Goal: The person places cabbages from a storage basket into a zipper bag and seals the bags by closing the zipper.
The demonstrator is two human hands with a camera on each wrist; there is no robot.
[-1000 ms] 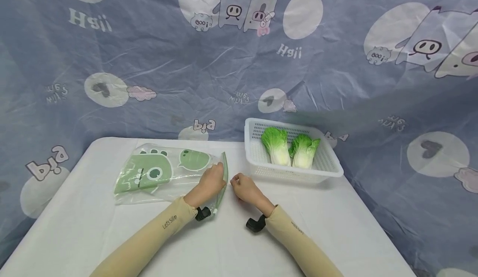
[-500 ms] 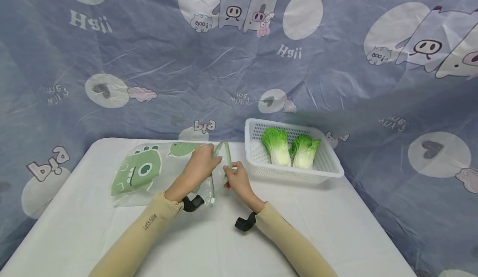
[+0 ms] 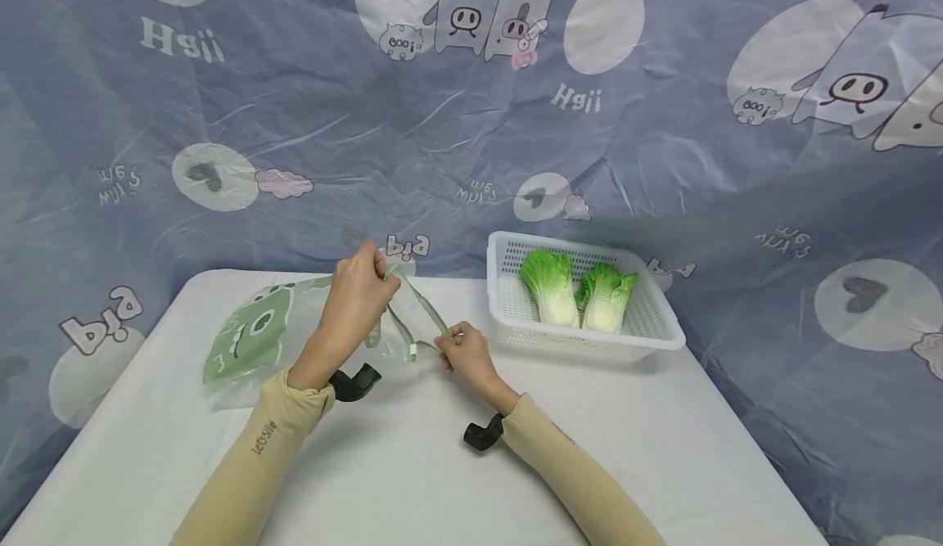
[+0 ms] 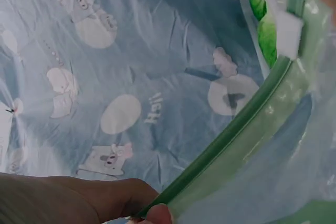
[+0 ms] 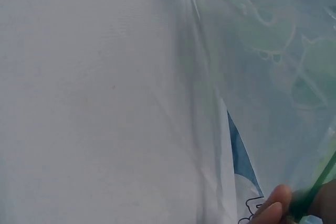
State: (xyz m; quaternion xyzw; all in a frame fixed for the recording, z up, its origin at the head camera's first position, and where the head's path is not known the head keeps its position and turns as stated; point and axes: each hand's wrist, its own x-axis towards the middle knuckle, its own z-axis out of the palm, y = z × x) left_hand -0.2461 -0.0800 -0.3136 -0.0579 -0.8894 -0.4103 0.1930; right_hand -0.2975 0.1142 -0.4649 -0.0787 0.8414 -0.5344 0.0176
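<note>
A clear zip bag (image 3: 246, 337) with a green dinosaur print lies over the left part of the table, its mouth end lifted and spread apart. My left hand (image 3: 356, 300) pinches one green zip edge (image 4: 226, 135) between thumb and finger, raised above the table. Lower and to the right, my right hand (image 3: 469, 358) pinches the opposite green edge of the mouth; its fingertips (image 5: 275, 203) show at the bottom of the right wrist view. A white slider (image 4: 289, 35) sits on the zip strip. Part of the bag is hidden behind my left hand.
A white plastic basket (image 3: 508, 313) stands at the back right of the table (image 3: 412, 464). Inside it lie two napa cabbages (image 3: 552, 291), side by side. A grey-blue printed curtain (image 3: 412, 145) hangs right behind the table.
My left hand has lifted and moved left with its zip edge. My right hand has come to grip the other edge, and the bag mouth has spread apart.
</note>
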